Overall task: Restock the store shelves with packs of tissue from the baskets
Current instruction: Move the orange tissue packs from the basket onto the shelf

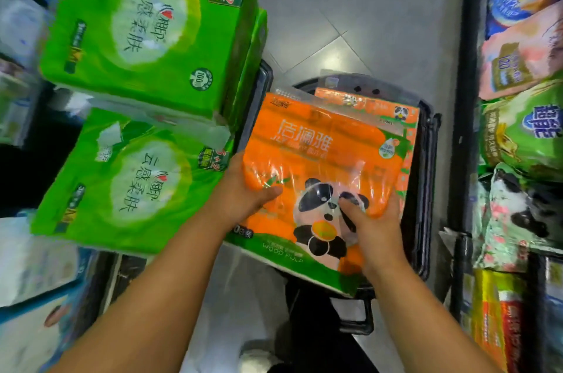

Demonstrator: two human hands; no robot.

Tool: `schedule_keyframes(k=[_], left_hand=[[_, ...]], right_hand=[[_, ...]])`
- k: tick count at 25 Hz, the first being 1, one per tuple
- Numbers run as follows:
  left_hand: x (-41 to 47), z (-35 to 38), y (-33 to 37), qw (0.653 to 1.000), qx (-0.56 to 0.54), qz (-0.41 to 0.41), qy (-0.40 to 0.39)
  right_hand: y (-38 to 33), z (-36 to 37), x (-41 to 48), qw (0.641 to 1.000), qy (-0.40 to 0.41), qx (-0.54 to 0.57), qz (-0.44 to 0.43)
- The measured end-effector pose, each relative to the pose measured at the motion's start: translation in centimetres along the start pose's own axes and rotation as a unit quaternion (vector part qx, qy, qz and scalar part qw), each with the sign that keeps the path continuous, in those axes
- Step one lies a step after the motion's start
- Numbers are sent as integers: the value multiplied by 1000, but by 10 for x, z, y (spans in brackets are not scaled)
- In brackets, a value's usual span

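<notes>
Both hands, left [243,199] and right [376,229], are gripping the orange pack [323,165] over the basket [425,189], seemingly atop another pack [380,107].

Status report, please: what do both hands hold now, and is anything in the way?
Left hand and right hand both grip the orange panda tissue pack. Pack over the black basket. Green tissue packs crowd the left side.
</notes>
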State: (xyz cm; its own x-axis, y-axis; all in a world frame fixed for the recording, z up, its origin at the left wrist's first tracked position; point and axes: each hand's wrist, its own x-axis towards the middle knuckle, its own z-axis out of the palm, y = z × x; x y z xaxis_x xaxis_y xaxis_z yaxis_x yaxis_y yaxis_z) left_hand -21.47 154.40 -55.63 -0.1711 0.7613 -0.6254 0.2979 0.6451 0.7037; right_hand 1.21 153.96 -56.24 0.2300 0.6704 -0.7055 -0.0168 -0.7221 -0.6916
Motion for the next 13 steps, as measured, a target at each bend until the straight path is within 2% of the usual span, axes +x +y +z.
schedule_keyframes(k=[3,7,13], left_hand=[[-62,-30,-14,999,-20,8,47],[-167,-83,-34,990,-33,-21,134],[-328,-143,-59,964,-78,-37,251]], right_hand=[[-11,15,-49,996,-47,-68,-21],[-21,34,-143,981,-119,-139,-62],[-29,64,-270,940,-233,-209,-137]])
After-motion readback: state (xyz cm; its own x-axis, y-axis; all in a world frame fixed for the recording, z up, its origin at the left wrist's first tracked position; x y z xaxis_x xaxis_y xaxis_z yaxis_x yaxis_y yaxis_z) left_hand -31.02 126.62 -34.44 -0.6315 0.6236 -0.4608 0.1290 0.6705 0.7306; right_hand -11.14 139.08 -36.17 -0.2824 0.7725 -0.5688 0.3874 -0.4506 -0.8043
